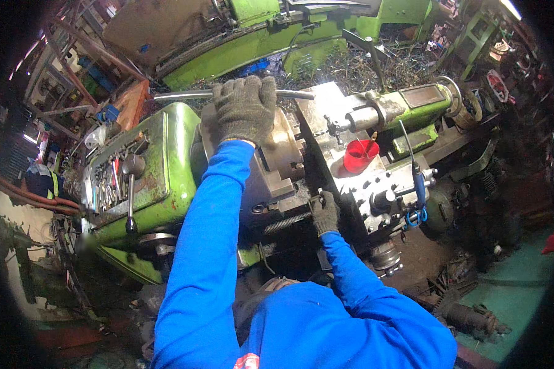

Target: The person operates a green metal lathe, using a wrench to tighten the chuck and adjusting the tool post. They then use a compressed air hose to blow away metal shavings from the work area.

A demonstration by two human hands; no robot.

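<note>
A long metal bar [188, 95] crosses above the lathe chuck [280, 138], and my left hand [245, 109] in a dark knit glove is closed over it. The bar shows on both sides of the fingers. My gloved right hand [325, 214] is lower and to the right, by the near-left edge of the carriage [345, 209]. Its fingers are curled; what they grip, if anything, is hidden. A threaded rod [287, 222] runs below the chuck, just left of that hand.
On the green headstock [181, 138], left, stand a lever [130, 200] and loose tools [108, 184]. A red cup [359, 156] with a brush sits on the carriage, near a blue-handled tool [419, 184]. The tailstock [421, 101] is right; metal shavings [357, 71] lie behind.
</note>
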